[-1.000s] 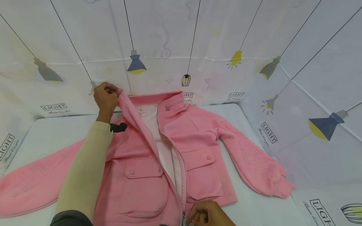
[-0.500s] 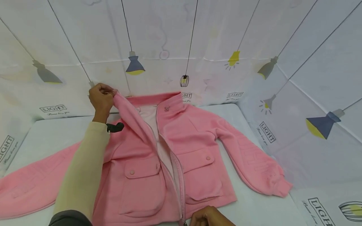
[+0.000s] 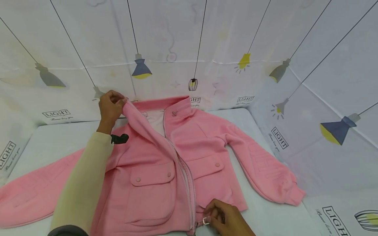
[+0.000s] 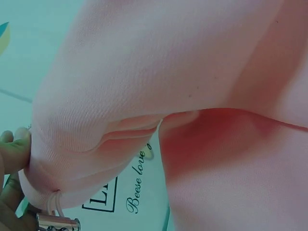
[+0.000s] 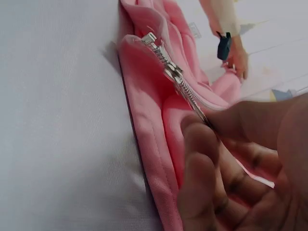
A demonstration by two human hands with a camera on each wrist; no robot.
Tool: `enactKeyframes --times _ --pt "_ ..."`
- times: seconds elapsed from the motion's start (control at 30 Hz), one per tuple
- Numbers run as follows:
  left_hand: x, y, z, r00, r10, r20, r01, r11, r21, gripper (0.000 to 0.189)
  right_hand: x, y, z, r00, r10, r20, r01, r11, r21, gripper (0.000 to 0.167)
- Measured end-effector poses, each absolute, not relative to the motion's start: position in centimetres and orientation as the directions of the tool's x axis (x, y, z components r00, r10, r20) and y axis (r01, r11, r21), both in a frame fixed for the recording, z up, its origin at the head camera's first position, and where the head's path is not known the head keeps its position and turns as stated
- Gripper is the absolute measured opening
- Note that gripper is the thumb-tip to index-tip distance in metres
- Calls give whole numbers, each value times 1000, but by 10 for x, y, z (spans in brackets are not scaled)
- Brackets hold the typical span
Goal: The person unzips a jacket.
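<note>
A pink jacket (image 3: 150, 196) lies front up, its long sleeves spread to both sides. At the collar corner on the left, my left hand (image 3: 110, 106) pinches the raised front edge; in the left wrist view its fingers (image 4: 14, 154) grip the pink fabric beside a cord with a metal end (image 4: 57, 222). My right hand (image 3: 225, 218) is at the hem, holding the zipper pull (image 3: 206, 220) between thumb and forefinger. In the right wrist view, the metal slider (image 5: 174, 72) sits a short way above the bottom stop (image 5: 149, 38), and the teeth between them are joined.
The jacket rests on a pale padded surface (image 3: 274, 218). Behind and to the right stands a white sheet (image 3: 224, 36) printed with hanging lamps. The jacket's flap pockets (image 3: 152, 173) have snap buttons. A dark wrist strap (image 3: 119, 139) is on the left wrist.
My left hand shifted left, then back right and slightly down, bringing the front edge rightward over the opening. My right hand moved up and right, turning the zipper pull outward.
</note>
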State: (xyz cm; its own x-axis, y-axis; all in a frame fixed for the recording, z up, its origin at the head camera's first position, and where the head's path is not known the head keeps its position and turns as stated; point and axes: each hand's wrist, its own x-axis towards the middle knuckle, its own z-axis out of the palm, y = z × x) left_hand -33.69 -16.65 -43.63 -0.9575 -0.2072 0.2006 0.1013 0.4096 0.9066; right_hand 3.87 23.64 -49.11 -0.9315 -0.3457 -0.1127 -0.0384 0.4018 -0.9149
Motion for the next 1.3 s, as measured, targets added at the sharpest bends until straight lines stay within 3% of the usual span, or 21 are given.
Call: enactKeyframes --times 0.37,0.73,1.0,1.13,1.3 --pt "-320 -164 -427 -943 -156 294 188 480 857 21 31 233 -481 -979 -94 -184 112 506 -855 11" --pt "-287 -167 -415 -853 -73 517 382 587 714 17 13 239 -460 -992 43 -123 124 594 -795 6" --pt "-246 -146 -402 -782 143 607 510 707 490 20 -8 239 -449 -998 10 60 -35 715 -699 10" --pt "-223 -129 -397 -777 246 579 535 743 403 29 -22 240 -449 -977 -64 201 -173 790 -588 23" --pt "-195 -111 -393 -806 347 479 538 766 351 45 -41 237 -441 -949 -143 282 -269 834 -482 45"
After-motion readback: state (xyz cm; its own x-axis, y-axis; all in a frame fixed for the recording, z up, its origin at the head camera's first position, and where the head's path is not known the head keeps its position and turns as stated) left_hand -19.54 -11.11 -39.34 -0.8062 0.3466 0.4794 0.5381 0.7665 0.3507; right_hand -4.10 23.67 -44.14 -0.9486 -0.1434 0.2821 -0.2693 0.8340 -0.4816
